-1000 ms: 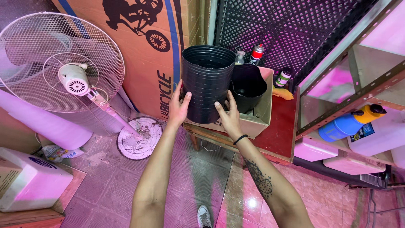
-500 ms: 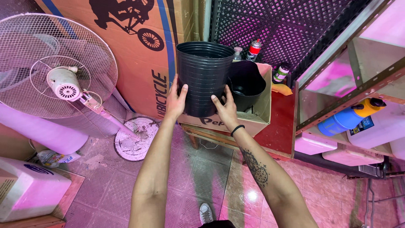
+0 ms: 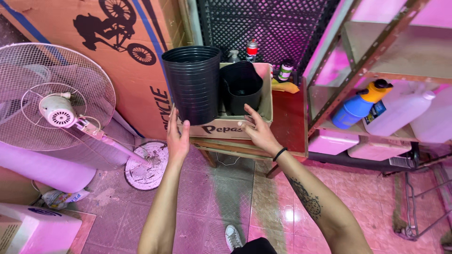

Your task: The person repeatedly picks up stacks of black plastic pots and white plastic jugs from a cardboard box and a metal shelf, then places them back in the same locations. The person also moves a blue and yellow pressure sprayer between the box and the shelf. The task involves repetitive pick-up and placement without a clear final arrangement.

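A white pedestal fan (image 3: 59, 110) is seen far to the left of the hands. The left hand (image 3: 177, 137) is opened, its fingers laid against the bottom of a tall stack of black plastic pots (image 3: 194, 83). This stack is set in an open cardboard box (image 3: 229, 130). The right hand (image 3: 256, 129) is opened with spread fingers, touching the box front, holding nothing. A single black pot (image 3: 242, 87) is placed just above it.

Stack of black pots (image 3: 194, 84) now set in cardboard box (image 3: 245, 123); right hand (image 3: 258, 131) off stack, fingers spread.
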